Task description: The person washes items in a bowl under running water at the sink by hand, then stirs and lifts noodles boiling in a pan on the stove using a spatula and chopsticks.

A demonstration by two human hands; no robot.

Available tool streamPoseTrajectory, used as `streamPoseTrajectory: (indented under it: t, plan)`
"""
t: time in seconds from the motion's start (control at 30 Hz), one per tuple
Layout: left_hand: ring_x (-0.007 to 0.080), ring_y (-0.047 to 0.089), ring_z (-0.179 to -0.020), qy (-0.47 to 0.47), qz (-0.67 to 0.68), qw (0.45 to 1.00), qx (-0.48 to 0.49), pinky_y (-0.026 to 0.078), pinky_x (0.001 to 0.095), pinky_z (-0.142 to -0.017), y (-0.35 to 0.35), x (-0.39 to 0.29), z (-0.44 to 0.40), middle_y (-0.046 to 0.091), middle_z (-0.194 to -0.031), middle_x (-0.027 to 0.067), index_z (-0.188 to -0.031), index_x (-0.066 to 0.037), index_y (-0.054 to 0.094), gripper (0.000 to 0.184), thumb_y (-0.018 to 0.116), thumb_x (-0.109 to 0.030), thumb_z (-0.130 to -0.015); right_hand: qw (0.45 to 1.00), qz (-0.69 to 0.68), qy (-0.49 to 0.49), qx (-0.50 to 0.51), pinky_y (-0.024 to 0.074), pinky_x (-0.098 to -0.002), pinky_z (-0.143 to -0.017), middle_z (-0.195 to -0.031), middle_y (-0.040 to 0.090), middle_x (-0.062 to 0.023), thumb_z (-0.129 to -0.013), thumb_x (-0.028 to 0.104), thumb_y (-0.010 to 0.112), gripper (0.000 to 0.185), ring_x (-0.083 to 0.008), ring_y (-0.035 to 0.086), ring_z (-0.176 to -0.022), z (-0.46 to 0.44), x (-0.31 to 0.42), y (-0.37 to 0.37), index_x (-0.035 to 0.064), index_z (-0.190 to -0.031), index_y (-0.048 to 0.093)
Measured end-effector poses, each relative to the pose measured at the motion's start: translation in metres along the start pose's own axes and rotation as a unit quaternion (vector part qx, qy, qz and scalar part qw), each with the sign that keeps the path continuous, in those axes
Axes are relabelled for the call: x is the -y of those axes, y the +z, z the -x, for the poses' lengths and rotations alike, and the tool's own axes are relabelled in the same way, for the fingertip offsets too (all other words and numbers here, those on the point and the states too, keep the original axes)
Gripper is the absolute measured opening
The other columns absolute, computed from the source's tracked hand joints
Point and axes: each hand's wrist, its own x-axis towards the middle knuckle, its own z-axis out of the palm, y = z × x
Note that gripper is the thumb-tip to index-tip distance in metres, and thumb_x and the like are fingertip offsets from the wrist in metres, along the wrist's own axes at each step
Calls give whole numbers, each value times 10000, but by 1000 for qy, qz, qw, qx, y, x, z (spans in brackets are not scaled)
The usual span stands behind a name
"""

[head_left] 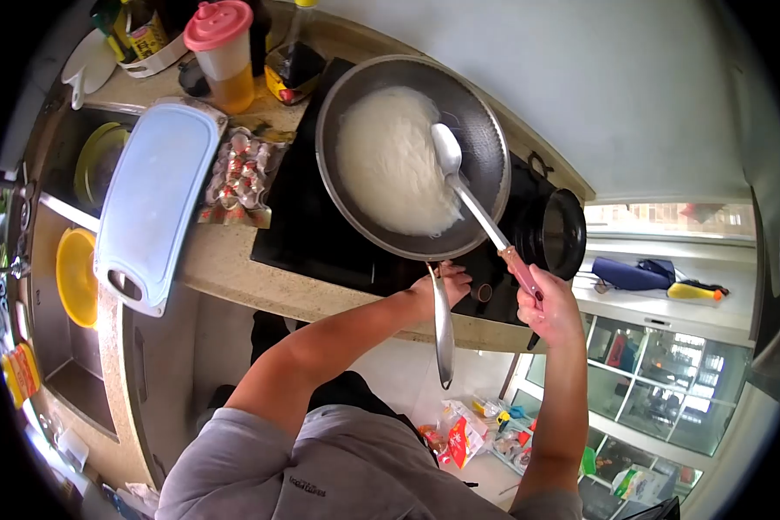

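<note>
A large dark wok (481,100) sits over the black stove top and holds cloudy whitish liquid with pale strands (390,165). My right hand (550,303) is closed round the reddish handle of a metal spatula (477,204), whose head rests inside the wok on the right. Below the wok's rim, my left hand (446,282) reaches to the stove's front edge, behind the metal wok handle (444,334). Its fingers are curled, and what they grip is hidden. Just right of them is a round stove knob (484,293).
A blue cutting board (160,191) leans across the sink edge, next to a tray of wrapped eggs (238,173). Behind stand a pink-lidded jug (221,56) and bottles. A black pot (559,234) is right of the wok. A yellow basin (76,277) sits in the sink.
</note>
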Motion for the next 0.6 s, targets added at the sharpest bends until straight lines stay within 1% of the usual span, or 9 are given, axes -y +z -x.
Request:
streamPoseTrajectory:
  t: [0.1, 0.13, 0.17, 0.27, 0.33, 0.47, 0.53, 0.57, 0.6]
  plan:
    - [361, 331, -1449, -15, -34, 999, -14, 238, 529, -1192, -9, -8, 18, 396, -1525, 175, -1325, -64, 570, 471, 524, -205, -878, 986, -41, 77, 142, 273, -224, -412, -580, 456, -15, -1048, 337, 478, 382, -72, 322, -412, -15, -6, -7, 9, -1173, 628]
    - [370, 278, -1476, -32, -56, 998, -6, 181, 557, -1211, -22, -17, 28, 311, -1582, 185, -1372, -73, 537, 482, 471, -242, -925, 984, -52, 90, 144, 272, -226, -413, -584, 462, -16, -1051, 333, 472, 390, -74, 318, -408, -18, -8, -9, -1, -1190, 619]
    - [398, 270, -1472, -59, -21, 998, -32, 205, 565, -1198, -21, -21, 40, 276, -1583, 228, -1381, -55, 520, 489, 494, -227, -924, 988, -25, 69, 138, 275, -226, -413, -589, 472, -18, -1051, 331, 473, 390, -74, 328, -412, -18, -9, -5, -6, -1182, 620]
    - [408, 482, -1283, -93, 26, 978, -184, 395, 525, -1076, -40, -34, 91, 507, -1353, 225, -1145, -16, 668, 380, 697, -150, -790, 994, 69, 6, 81, 293, -222, -423, -614, 516, -27, -1040, 323, 513, 373, -74, 387, -443, -18, -7, 4, -16, -1124, 642]
    - [372, 574, -1123, -128, 41, 963, -233, 469, 500, -981, -65, -39, 134, 565, -1254, 199, -988, -29, 711, 265, 740, -94, -733, 967, 212, -128, -56, 303, -222, -432, -637, 543, -24, -1021, 303, 564, 341, -67, 423, -475, -22, -12, 4, -20, -1069, 663]
    - [365, 599, -1070, -243, -35, 923, -297, 521, 449, -906, -113, -43, 226, 574, -1244, 182, -1040, -57, 661, 322, 759, -106, -737, 941, 310, -132, 12, 277, -214, -422, -582, 467, 38, -999, 345, 607, 334, -34, 392, -461, -9, -5, 28, 23, -1021, 695]
    - [341, 612, -944, -293, -30, 889, -351, 549, 403, -774, -147, -51, 264, 564, -1062, 151, -973, -56, 591, 254, 751, -135, -793, 943, 319, -96, -25, 385, -182, -523, -859, 648, 1, -995, 379, 613, 346, -19, 483, -616, -10, -10, 32, 53, -1063, 706]
    - [350, 591, -883, -351, -48, 856, -377, 533, 428, -721, -167, -64, 286, 535, -979, 150, -882, -62, 534, 247, 752, -134, -791, 932, 328, -151, -33, 495, -244, -661, -1021, 693, -59, -956, 288, 671, 297, -123, 609, -765, -27, -20, 21, 17, -1073, 702]
    - [357, 582, -816, -372, -92, 824, -418, 512, 439, -664, -187, -71, 303, 530, -896, 148, -829, -60, 510, 237, 739, -104, -786, 920, 345, -185, 27, 499, -303, -633, -884, 677, -99, -941, 297, 683, 296, -165, 603, -712, -29, -15, -5, 26, -1059, 704]
